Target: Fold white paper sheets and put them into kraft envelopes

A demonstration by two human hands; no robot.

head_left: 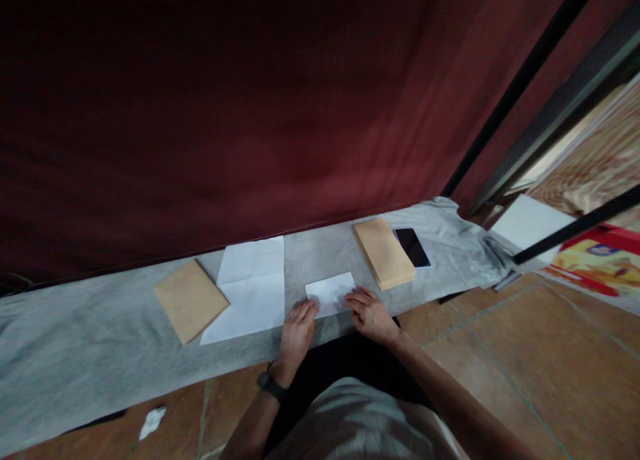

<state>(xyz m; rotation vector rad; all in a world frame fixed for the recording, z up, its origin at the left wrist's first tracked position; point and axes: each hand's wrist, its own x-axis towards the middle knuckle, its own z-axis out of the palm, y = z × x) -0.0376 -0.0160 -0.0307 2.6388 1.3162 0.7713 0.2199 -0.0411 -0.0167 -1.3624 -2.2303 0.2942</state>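
A small folded white paper (330,292) lies on the grey cloth-covered surface (125,307) close to my body. My left hand (300,319), with a dark watch on the wrist, presses its fingers on the paper's left edge. On the right edge rest the fingers of my right hand (367,308), bent and close together. Left of my hands, larger white sheets (255,290) with a crease lie flat, and a brown envelope (191,301) overlaps their left side. A stack of brown envelopes (384,252) is to the right of the small paper.
A phone (413,247) lies beside the envelope stack. Behind the surface rises a dark red panel (280,127). Black poles (520,87), a white box (530,227) and a red and yellow package (600,263) are at the right. A white scrap (152,422) is on the tiled floor.
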